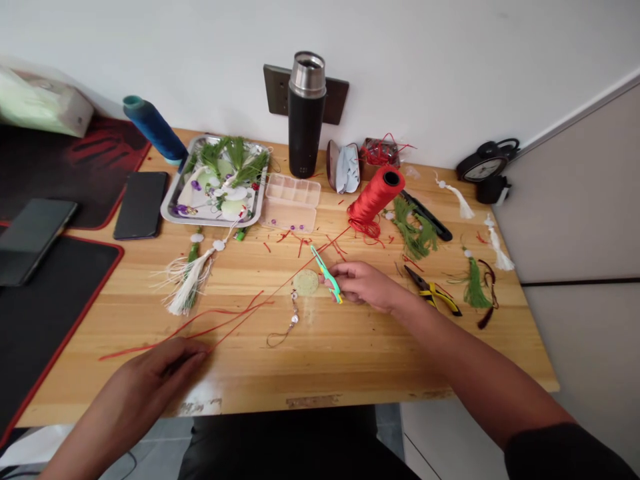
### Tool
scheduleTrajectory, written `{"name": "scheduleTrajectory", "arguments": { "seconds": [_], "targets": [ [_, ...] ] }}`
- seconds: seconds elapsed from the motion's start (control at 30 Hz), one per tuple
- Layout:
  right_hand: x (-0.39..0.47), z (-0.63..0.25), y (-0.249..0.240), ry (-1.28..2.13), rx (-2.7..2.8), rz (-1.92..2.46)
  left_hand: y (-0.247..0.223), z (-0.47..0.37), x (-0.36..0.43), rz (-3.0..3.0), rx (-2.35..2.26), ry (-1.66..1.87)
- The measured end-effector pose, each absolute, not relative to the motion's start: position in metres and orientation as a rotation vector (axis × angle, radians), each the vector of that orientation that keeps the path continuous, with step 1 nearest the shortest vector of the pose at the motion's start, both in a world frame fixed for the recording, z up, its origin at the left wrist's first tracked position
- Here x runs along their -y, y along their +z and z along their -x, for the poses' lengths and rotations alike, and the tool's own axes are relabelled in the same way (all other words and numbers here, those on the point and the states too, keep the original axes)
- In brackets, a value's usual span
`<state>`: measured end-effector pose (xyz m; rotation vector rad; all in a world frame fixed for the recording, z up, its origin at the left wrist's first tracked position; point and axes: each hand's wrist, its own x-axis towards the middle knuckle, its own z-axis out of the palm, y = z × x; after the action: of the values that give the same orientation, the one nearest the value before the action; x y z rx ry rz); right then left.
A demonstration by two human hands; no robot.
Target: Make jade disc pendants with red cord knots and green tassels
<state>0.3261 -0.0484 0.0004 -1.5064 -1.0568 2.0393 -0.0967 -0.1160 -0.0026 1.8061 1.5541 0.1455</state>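
My left hand pinches a thin red cord near the front left of the table. That cord runs slantwise up to a red thread spool. Loose red cord pieces lie just beyond the left hand. My right hand is closed around small teal and yellow scissors, whose blades point up and left beside the cord. Under them, partly beside the fingers, is a round pale green disc. A beaded charm with a thin loop lies below the disc.
A metal tray holds green tassels and beads. Behind are a black flask, a clear compartment box and an open case. Pliers and tassels lie right. Phones and a blue spool sit left.
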Motion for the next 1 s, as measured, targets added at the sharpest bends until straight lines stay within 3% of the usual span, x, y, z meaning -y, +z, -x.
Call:
{"name": "scheduleTrajectory", "arguments": {
  "seconds": [0.67,1.0],
  "targets": [
    [0.051,-0.33,0.002,2.024,1.242,1.52,0.003,0.091,0.114,-1.789,-1.537,0.156],
    [0.079,-0.327,-0.005,1.884,1.066,1.362,0.041,0.13,0.118,-1.852,-1.803,0.134]
  ]
}}
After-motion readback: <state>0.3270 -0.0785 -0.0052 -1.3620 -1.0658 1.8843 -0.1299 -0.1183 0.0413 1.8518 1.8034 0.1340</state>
